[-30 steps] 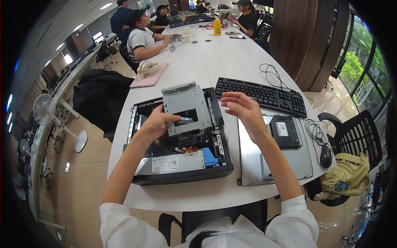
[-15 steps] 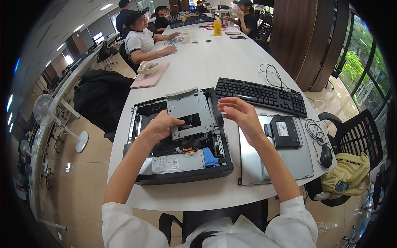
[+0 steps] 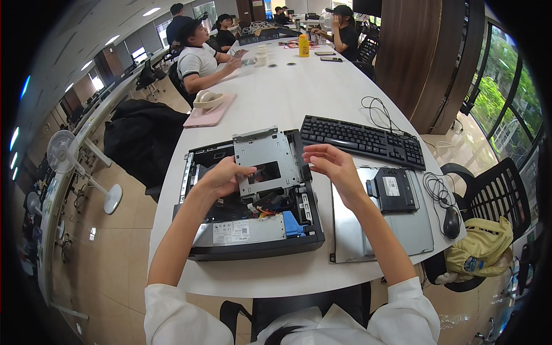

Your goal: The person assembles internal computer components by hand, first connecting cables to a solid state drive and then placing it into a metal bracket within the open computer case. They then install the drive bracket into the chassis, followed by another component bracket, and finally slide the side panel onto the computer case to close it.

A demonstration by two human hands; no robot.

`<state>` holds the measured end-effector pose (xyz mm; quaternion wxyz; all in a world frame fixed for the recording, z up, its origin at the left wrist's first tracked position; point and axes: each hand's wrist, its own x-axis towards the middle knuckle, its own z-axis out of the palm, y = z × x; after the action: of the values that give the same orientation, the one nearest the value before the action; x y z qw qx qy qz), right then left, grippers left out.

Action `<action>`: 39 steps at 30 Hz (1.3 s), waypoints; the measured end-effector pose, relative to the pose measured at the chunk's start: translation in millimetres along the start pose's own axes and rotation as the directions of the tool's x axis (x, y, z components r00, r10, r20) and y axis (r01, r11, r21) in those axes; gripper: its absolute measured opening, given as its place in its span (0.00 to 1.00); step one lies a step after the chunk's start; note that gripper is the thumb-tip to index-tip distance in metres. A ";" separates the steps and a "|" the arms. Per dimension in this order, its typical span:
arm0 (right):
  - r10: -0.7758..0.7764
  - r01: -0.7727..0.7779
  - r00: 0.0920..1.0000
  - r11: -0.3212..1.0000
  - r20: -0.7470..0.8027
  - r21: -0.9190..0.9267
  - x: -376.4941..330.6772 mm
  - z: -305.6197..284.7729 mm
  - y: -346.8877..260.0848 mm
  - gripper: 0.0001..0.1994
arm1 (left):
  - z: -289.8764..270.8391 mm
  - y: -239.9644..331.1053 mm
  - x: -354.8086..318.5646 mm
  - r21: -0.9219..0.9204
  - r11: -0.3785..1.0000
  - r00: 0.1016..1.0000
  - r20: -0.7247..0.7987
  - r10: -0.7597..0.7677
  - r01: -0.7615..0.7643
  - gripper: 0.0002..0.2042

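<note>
An opened desktop computer case (image 3: 256,251) lies flat on the white table in front of me. Inside it, a silver metal drive bracket (image 3: 265,150) with a square cut-out sits over the upper right part. My left hand (image 3: 221,177) grips the bracket's left edge, thumb on top and the other fingers underneath, partly hidden. Off the case's right side hovers my right hand (image 3: 333,169), holding nothing, its fingers loosely bent and apart. Below the bracket show coloured wires (image 3: 265,212), a blue plastic latch (image 3: 293,224) and a labelled silver power supply (image 3: 259,228).
Right of the case, a metal side panel (image 3: 351,230) carries a black optical drive (image 3: 397,190). Beyond are a black keyboard (image 3: 362,141) and a mouse (image 3: 451,222). Headphones (image 3: 208,100) rest on a pink folder (image 3: 213,118). A person (image 3: 198,63) sits at the table's left side.
My view has tilted slightly, shifting the scene. Both my hands stay nearly where they were, the left still on the bracket. The seated person has lifted their hands off the table.
</note>
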<state>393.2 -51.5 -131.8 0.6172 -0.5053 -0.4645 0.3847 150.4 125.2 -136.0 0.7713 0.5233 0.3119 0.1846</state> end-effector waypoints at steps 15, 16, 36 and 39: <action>-0.011 0.013 1.000 0.990 0.010 -0.142 14.3 11.1 4.5 0.14 | 12.7 -1.0 -3.8 0.228 0.973 0.999 -0.020 0.032 -0.026 0.25; -0.007 0.008 1.000 0.988 0.006 -0.155 14.0 11.0 4.1 0.14 | 13.0 0.0 -5.4 0.204 0.978 0.998 -0.034 0.050 -0.042 0.27; -0.172 0.231 0.970 0.450 0.170 -0.863 9.4 44.8 -4.7 0.23 | -11.6 16.1 -24.5 -0.007 1.000 0.998 0.053 0.027 -0.027 0.24; 0.063 0.085 0.986 0.623 0.157 -0.778 13.6 44.1 -16.7 0.24 | -12.9 12.2 -29.0 -0.002 1.000 0.999 0.032 0.026 -0.026 0.22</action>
<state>354.5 -30.2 -110.4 0.2969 -0.6858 -0.6390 0.1822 120.9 121.1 -119.8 0.7742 0.5295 0.2925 0.1861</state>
